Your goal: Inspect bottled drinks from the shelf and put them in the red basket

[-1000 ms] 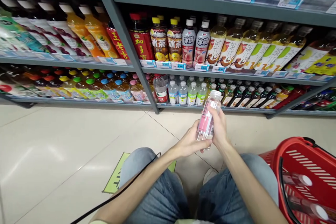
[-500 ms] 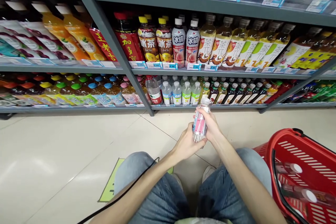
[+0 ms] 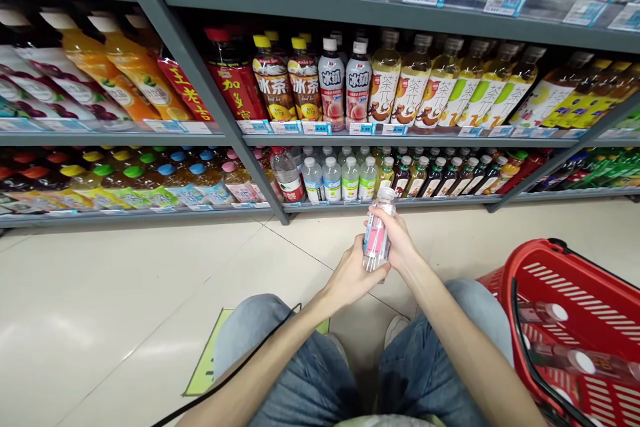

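Observation:
A clear plastic bottle [image 3: 376, 241] with a white cap and a pink and white label is held between both hands, above the floor and in front of my knees. My left hand [image 3: 353, 271] grips its lower part, with the thumb near the base. Higher up, my right hand [image 3: 396, 238] wraps the right side, its thumb lying across the label near the neck. The bottle leans slightly, cap end toward the shelf. Fingers behind it are partly hidden. Beyond it, a row of white-capped bottles [image 3: 331, 180] stands on the lowest shelf.
A red shopping basket [image 3: 550, 273] with several bottles inside stands at my right. Grey shelving [image 3: 400, 140] full of drinks runs across the front, with an upright post [image 3: 215, 93] at left. A black cable [image 3: 240, 360] runs along my left arm. A green floor sticker [image 3: 200, 373] lies at left.
The view has shifted slightly, so the basket and upper shelf sit a little further left. Both hands keep the same hold on the bottle.

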`<action>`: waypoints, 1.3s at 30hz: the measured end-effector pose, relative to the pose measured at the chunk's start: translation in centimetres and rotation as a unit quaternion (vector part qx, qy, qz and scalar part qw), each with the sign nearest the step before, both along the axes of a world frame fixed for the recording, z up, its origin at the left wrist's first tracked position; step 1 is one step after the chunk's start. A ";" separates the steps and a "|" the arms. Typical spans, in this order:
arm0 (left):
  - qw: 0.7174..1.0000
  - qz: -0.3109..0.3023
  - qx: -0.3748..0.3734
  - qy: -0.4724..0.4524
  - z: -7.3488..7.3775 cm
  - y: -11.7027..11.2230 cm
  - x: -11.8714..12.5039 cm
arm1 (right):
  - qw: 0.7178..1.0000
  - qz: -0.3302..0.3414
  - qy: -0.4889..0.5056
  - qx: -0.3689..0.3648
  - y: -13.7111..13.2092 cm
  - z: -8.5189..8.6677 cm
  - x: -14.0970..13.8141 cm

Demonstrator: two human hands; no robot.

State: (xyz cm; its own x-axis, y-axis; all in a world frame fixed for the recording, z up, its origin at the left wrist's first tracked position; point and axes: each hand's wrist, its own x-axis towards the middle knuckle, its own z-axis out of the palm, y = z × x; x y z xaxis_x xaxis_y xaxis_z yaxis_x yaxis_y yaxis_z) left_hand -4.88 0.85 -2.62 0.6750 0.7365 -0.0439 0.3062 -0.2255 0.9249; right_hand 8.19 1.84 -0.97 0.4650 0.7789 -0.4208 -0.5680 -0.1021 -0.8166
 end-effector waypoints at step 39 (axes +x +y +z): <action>1.000 0.001 -0.009 0.016 0.8 0.1 -0.1 | 0.996 -0.003 0.090 -0.020 -0.1 0.3 0.1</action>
